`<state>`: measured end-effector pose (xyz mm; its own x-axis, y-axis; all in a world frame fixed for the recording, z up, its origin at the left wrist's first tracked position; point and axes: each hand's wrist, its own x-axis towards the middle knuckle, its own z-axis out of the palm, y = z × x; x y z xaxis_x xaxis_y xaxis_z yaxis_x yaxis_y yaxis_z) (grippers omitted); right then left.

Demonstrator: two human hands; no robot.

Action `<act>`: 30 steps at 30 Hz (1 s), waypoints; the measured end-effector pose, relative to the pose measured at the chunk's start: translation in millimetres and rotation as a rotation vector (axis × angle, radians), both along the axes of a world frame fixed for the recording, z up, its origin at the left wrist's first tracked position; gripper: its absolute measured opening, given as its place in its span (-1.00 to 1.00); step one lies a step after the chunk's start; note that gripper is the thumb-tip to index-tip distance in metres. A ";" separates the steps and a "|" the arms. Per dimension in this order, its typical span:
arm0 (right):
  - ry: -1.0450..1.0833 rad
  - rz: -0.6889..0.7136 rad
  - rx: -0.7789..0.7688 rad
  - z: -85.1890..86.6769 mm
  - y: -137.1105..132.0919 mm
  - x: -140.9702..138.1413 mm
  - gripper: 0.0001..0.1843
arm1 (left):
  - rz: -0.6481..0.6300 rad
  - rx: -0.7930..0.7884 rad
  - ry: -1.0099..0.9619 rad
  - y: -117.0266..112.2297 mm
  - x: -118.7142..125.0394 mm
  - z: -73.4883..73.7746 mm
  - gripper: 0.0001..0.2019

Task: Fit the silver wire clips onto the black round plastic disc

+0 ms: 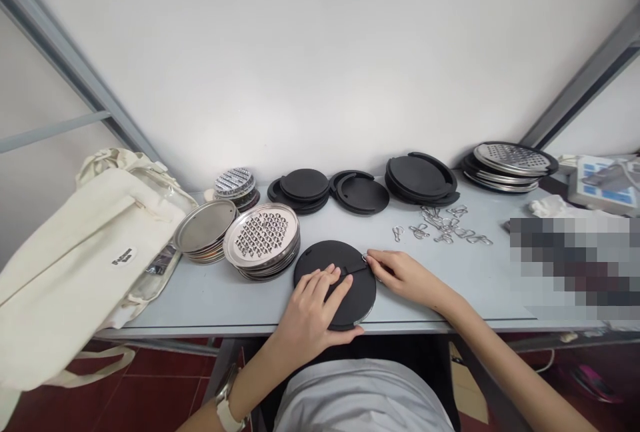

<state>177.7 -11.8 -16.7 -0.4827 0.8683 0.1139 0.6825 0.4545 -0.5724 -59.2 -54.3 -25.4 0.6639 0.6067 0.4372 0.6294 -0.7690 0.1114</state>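
Under left grip (310, 315): black round cover (359, 295), pressed by spread fingers.
At right grip (400, 271): small metal clip (365, 259), pinched at the rim.
Risk: if we slacken, the clip drops; pushing sideways slides the cover.

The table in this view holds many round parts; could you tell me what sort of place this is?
Probably a small assembly workspace: stacked metal grater plates, black plastic discs and loose metal clips lie in batches on a pale table.

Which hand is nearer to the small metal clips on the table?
Right. The right hand is in front of the metal clips; the left hand lies farther away, on the black disc.
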 end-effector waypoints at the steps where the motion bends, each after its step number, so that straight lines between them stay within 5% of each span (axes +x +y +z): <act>1: 0.010 -0.006 -0.005 -0.2 -0.4 0.1 -0.66 | 0.002 -0.004 0.001 0.0 0.1 0.2 -0.34; 7: 0.067 -0.033 -0.041 1.1 -2.1 -0.5 -0.76 | -0.010 -0.016 -0.003 -0.2 0.4 0.8 -0.33; 30: 0.094 -0.076 -0.023 -0.4 -1.8 -4.1 -0.63 | -0.004 -0.035 -0.017 -0.3 -0.6 -0.8 -0.33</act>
